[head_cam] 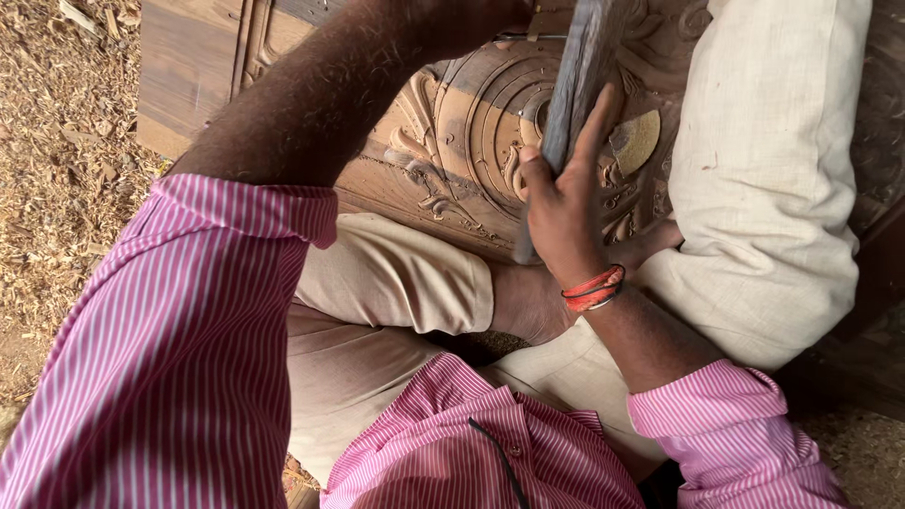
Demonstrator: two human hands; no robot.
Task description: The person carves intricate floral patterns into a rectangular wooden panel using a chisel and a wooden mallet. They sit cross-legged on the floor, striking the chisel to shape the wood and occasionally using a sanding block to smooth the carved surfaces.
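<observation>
The person sat cross-legged right on the carved wooden panel (471, 123), which lay on a floor strewn with wood shavings (57, 188). The right hand (561, 212) was wrapped around the handle of a wooden mallet (575, 85), fingers curled tight near its lower end, the head raised and blurred above the round medallion at the panel's middle. The left forearm crossed the view toward the top edge, and the left hand itself was out of sight there; whatever it held, perhaps a chisel, I could not tell.

What worried me was the swing. The grip sat low on the handle, so a glancing blow seemed likely to twist the mallet and bruise the raised scrollwork beside the medallion. A bare foot (528, 302) and a knee in pale trousers (773, 170) rested close by the work, near enough that a slipped tool might catch them. A missed strike could also land on the hidden left hand. Loose shavings under the panel might let it shift.
</observation>
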